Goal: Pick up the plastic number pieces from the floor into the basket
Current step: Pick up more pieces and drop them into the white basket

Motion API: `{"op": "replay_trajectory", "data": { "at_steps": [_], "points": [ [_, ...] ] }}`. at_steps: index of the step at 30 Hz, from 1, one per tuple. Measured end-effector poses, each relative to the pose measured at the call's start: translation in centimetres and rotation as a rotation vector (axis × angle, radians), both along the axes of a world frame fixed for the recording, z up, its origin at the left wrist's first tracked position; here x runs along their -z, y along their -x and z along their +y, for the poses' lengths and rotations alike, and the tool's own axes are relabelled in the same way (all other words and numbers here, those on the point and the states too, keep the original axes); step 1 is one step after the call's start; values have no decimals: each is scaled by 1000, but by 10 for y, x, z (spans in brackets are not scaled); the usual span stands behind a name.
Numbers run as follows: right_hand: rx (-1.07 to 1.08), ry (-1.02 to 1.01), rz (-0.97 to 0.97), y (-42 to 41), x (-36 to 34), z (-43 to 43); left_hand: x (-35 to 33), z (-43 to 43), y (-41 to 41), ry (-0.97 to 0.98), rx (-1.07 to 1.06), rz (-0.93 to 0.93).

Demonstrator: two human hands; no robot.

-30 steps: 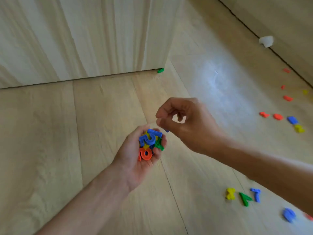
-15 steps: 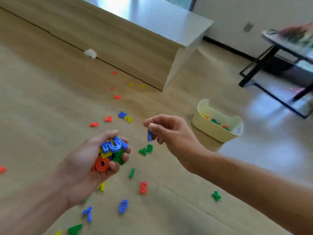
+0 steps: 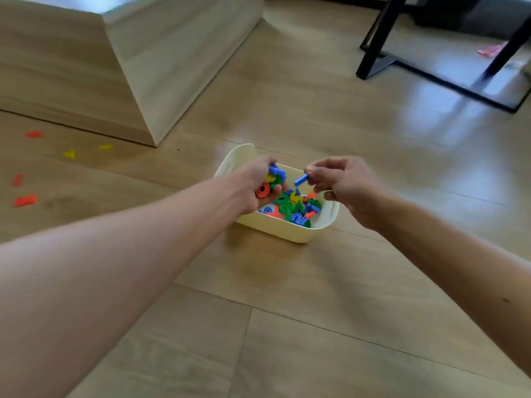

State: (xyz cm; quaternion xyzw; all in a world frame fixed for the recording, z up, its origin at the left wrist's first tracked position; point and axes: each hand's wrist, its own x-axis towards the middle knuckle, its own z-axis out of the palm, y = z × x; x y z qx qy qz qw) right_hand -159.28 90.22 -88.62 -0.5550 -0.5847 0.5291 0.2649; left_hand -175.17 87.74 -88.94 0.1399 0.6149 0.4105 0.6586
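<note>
Both hands over the basket, each holding number pieces

The left hand point(image 3: 253, 186) cupped a handful of pieces point(image 3: 273, 179) above the cream basket point(image 3: 275, 226) on the floor point(image 3: 258, 326); the right hand point(image 3: 342, 183) pinched a blue piece point(image 3: 300, 180) over the pile of pieces point(image 3: 296, 206) inside.

One basket point(image 3: 275, 228) under both hands – pieces inside too jumbled to count. Loose floor pieces well left of left hand point(image 3: 253, 185): three red point(image 3: 25, 200), two yellow point(image 3: 69, 154) – five total
</note>
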Motion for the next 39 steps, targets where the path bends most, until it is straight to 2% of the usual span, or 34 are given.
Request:
{"op": "replay_trajectory", "data": {
  "at_steps": [4,7,11,16,19,23,28,32,35,39],
  "points": [
    [-59,-10,-71,4,16,26,21,33,-5,81,-54,84],
    [-39,-17,-59,8,8,16,16,29,8,95,66,145],
    [-105,-85,-102,21,-13,-26,-30,-4,36,31,201,348],
    [-537,-66,-225,84,-48,-102,-97,-107,139,-72,256,596],
    [-768,-76,-327,143,-65,-150,-112,-205,224,-3,323,732],
    [-1107,-215,-476,239,-71,-218,-107,-355,345,147,313,835],
    [-1401,-370,-656,361,-55,-319,-64,-528,485,252,106,977],
    [-1577,-436,-724,444,-29,-399,-3,-632,562,426,131,1186],
    [-1636,-430,-700,495,-4,-446,46,-668,590,432,118,1290],
    [-1569,-462,-628,552,40,-486,104,-673,612,344,156,1377]
  ]
}}
